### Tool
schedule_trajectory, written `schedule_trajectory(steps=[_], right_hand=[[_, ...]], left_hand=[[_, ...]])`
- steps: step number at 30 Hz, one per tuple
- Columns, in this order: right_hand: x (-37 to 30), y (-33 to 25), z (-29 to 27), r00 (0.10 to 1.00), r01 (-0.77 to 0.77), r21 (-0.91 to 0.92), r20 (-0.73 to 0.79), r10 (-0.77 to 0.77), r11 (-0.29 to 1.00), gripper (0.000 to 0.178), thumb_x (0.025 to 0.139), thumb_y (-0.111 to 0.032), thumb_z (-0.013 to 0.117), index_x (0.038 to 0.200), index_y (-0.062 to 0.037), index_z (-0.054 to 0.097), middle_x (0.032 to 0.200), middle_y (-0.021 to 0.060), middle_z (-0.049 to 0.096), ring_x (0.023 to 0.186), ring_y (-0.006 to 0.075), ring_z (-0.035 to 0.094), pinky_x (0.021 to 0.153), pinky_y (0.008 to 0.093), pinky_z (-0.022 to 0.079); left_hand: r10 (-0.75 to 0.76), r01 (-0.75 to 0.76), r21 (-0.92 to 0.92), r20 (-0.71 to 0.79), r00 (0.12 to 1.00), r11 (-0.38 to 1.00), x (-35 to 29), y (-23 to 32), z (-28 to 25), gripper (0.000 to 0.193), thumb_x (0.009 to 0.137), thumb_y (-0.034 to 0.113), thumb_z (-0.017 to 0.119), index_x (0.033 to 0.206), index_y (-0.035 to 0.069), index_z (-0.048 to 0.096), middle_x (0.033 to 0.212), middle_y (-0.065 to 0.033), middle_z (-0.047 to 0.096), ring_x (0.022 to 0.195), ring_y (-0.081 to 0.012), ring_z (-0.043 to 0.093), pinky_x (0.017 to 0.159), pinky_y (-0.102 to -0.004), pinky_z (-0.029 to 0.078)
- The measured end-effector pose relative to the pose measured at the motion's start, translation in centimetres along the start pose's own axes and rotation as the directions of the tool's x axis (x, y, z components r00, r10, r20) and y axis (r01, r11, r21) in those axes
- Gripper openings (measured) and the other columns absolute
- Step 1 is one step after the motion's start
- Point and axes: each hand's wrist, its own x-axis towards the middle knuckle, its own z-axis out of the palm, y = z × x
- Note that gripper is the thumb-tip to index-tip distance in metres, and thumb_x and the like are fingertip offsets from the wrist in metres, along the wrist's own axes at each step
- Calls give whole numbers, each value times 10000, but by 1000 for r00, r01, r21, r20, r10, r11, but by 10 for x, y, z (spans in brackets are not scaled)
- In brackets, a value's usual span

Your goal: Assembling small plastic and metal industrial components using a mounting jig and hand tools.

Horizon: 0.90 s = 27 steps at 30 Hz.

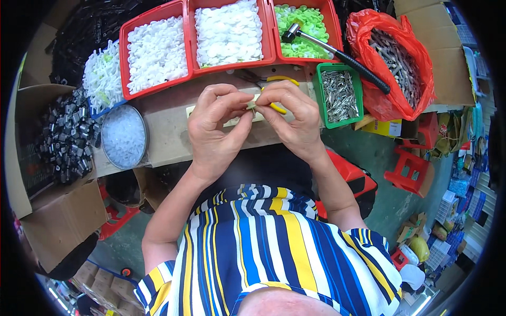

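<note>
Above the workbench's near edge my two hands meet, fingertips almost touching. My left hand (219, 126) pinches a small pale plastic piece (251, 106) between thumb and fingers. Thumb and forefinger of my right hand (295, 118) close on its other side, where a thin metal bit seems to show; its exact shape is too small to tell. Below the hands lies a pale yellow strip (230, 123), partly covered by them. Just beyond the fingers rest pliers with yellow handles (282, 78), partly hidden by my right hand.
Red bins (126, 63) of white and green plastic parts line the back. A hammer (337, 52) lies across a bin and a red bag (363, 100). Right stands a green tray (321, 100) of metal pieces. Left are a round bowl (146, 138) and black parts (66, 137).
</note>
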Motion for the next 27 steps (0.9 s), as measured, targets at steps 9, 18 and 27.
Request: schedule_trajectory(steps=[9, 18, 27], right_hand=[[1, -4, 8, 998, 30, 17, 56, -31, 999, 142, 787, 67, 702, 903, 25, 633, 888, 133, 621, 801, 266, 643, 690, 337, 507], [2, -8, 23, 996, 46, -13, 74, -45, 999, 133, 794, 23, 717, 906, 6, 647, 886, 116, 624, 777, 269, 644, 664, 348, 501], [-1, 10, 45, 987, 115, -291, 138, -78, 950, 87, 792, -66, 699, 858, -61, 643, 947, 55, 593, 931, 251, 581, 767, 386, 409]], left_hand=[[-15, 10, 100, 47, 999, 995, -5, -8, -22, 247, 796, 37, 781, 1035, 10, 722, 994, -82, 636, 871, -163, 642, 760, -276, 514], [87, -85, 289, 6, 996, 954, -12, -10, -35, 273, 767, 104, 814, 1000, 0, 716, 932, -109, 641, 829, -215, 629, 717, -314, 502], [396, -404, 721, 194, 898, 563, -36, -29, -53, 339, 708, 95, 808, 1028, 60, 700, 991, -84, 585, 979, -278, 580, 800, -400, 455]])
